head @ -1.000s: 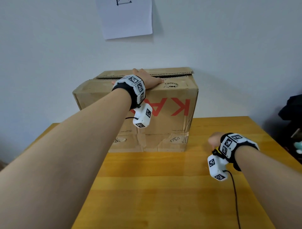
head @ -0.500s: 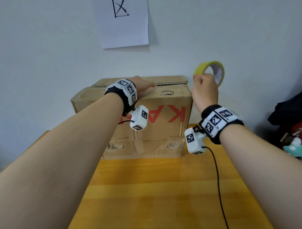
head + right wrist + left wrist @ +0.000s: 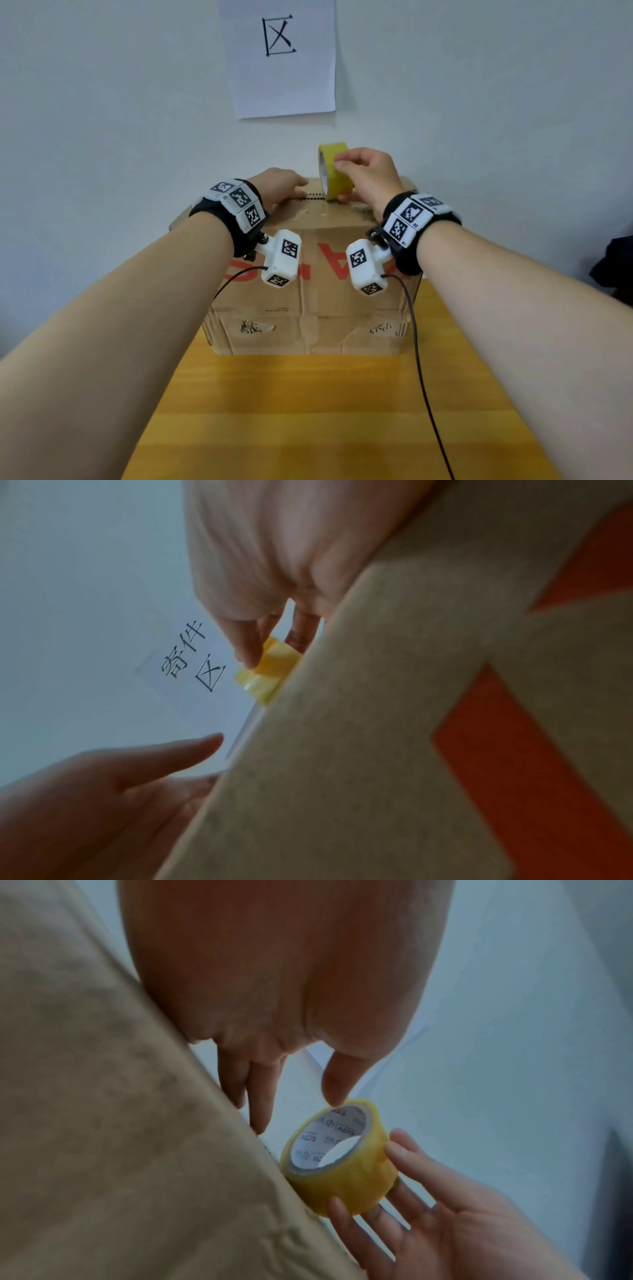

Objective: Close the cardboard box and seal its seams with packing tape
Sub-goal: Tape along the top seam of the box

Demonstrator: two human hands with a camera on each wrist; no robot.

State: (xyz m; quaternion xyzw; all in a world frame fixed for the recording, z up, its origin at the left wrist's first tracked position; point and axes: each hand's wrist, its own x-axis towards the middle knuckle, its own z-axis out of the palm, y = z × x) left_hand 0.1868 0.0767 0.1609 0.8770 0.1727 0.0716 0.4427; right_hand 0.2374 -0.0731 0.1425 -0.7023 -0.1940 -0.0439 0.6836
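A brown cardboard box (image 3: 308, 301) with red letters stands on the wooden table (image 3: 308, 411) against the wall, its top flaps down. My left hand (image 3: 284, 185) lies on the box top with straight fingers beside the centre seam; in the left wrist view its fingers (image 3: 260, 1096) touch the cardboard (image 3: 120, 1123). My right hand (image 3: 366, 178) grips a yellow roll of packing tape (image 3: 334, 174), standing on edge on the box top at the seam. The tape roll (image 3: 339, 1158) sits just right of my left thumb. Thumb and fingers pinch the tape roll (image 3: 270, 666) above the box edge (image 3: 377, 750).
A white paper sheet (image 3: 282, 58) with a black character hangs on the wall above the box. A dark object (image 3: 616, 263) sits at the right edge. A black camera cable (image 3: 421, 377) trails from my right wrist over the table.
My right hand rose from the table with the tape roll, swung left and set it on the box top. My left hand stayed on the box top.
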